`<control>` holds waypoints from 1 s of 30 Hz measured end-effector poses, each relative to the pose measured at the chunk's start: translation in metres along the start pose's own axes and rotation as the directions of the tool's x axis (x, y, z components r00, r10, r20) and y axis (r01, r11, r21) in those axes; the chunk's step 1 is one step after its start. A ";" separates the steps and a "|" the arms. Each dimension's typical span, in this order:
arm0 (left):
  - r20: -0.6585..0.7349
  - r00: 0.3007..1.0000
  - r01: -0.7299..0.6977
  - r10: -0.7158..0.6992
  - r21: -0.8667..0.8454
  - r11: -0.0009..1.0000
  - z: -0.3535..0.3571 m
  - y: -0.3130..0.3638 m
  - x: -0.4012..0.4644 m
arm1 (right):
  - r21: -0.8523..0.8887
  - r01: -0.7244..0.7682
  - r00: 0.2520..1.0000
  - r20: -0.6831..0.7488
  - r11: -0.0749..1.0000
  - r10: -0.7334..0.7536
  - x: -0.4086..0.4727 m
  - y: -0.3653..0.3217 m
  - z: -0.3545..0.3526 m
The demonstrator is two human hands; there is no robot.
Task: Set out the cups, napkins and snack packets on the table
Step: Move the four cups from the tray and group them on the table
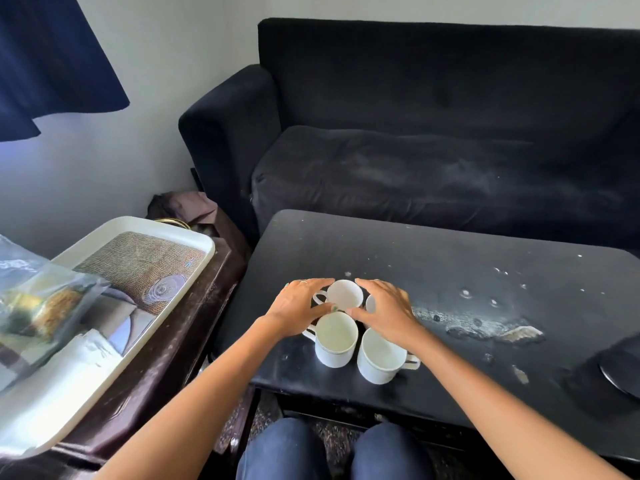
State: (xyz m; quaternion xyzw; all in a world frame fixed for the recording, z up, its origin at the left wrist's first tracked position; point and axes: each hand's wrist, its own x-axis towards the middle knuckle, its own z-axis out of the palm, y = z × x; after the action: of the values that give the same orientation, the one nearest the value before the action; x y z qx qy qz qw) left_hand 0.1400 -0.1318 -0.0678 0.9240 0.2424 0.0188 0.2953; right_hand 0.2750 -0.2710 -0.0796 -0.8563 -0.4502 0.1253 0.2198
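cups (341,336) upright, handles outward, hands (301,306) over

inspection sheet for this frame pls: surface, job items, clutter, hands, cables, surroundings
Surface: black table, top scuffed and peeling at right.
Job's things: four white cups clustered on the table; snack packets and napkins on the white tray at left.
Clutter: dark round object at the table's right edge.
Hands: left hand and right hand rest over the cups, fingers fairly straight.
Cables: nothing seen.
Surroundings: dark sofa, blue curtain, brown side table.
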 end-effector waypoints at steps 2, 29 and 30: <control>0.001 1.000 -0.005 0.005 -0.061 0.998 0.001 -0.001 0.001 | 0.004 0.001 1.000 0.008 1.000 -0.001 0.000 0.001 0.001; 0.011 0.999 0.031 -0.031 -0.078 0.996 0.010 0.000 0.053 | 0.121 -0.097 0.995 0.051 0.988 0.091 0.044 -0.002 -0.007; 0.011 0.999 0.033 -0.032 -0.086 0.996 0.011 0.000 0.057 | 0.137 -0.105 0.994 0.054 0.985 0.098 0.048 -0.002 -0.008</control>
State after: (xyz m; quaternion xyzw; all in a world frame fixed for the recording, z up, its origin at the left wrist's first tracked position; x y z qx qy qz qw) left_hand 0.1921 -0.1116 -0.0826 0.9065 0.2549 0.0200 0.3361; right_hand 0.3040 -0.2329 -0.0728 -0.8576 -0.4011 0.1877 0.2617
